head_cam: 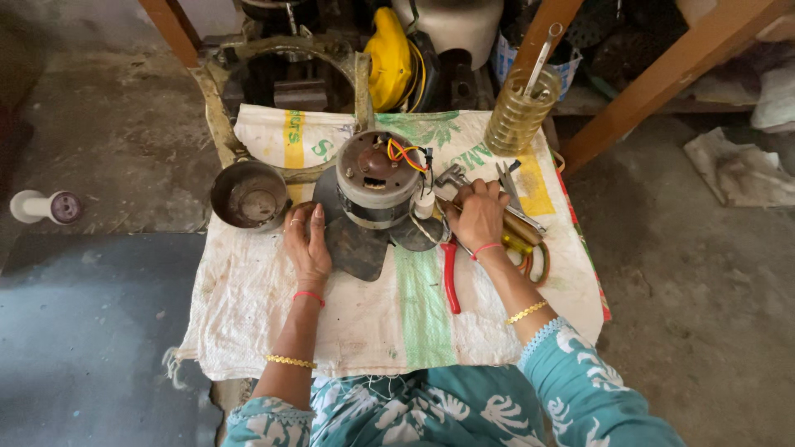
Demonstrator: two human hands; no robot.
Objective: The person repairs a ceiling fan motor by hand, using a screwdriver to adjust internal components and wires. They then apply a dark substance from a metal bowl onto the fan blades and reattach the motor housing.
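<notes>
Motor point(378, 178) mid-strip, cap point(249, 194) off at nine o'clock; left hand point(306, 244) flat on blade point(356, 246), right hand point(478, 217) closed on tools point(515, 217) at three o'clock.

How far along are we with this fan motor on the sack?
Done: the motor sits exposed on its dark blades, wires showing, with a metal cup set aside. In hand: left hand steadies a blade; right hand reaches into the tools. Left: it looks unassembled, red-handled pliers lying unused.
</notes>
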